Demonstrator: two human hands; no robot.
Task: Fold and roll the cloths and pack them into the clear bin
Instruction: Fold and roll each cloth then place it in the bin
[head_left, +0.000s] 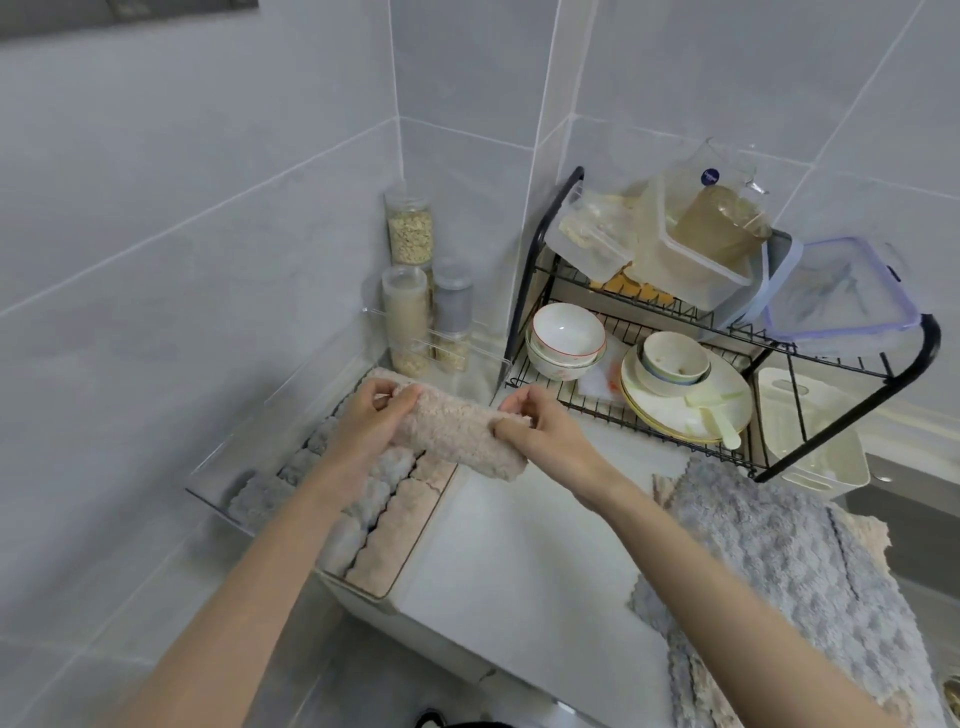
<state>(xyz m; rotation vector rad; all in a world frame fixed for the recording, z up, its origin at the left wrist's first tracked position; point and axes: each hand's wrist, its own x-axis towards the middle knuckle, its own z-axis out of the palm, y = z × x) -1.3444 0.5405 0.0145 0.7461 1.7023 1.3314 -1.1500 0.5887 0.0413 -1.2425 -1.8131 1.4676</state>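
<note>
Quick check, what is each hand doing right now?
Left hand: grips the left end of the rolled beige cloth.
Right hand: pinches the right end of the same roll, above the clear bin.

Clear bin (218, 467) left on desk (519, 545), rolled cloths (384, 519) inside; flat cloths (779, 561) right; dish rack (727, 374) behind.

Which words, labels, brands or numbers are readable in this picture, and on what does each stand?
Blue round sticker on the clear jug atop the dish rack: white print, too blurred to read.
No other text, number or sign is visible.
</note>
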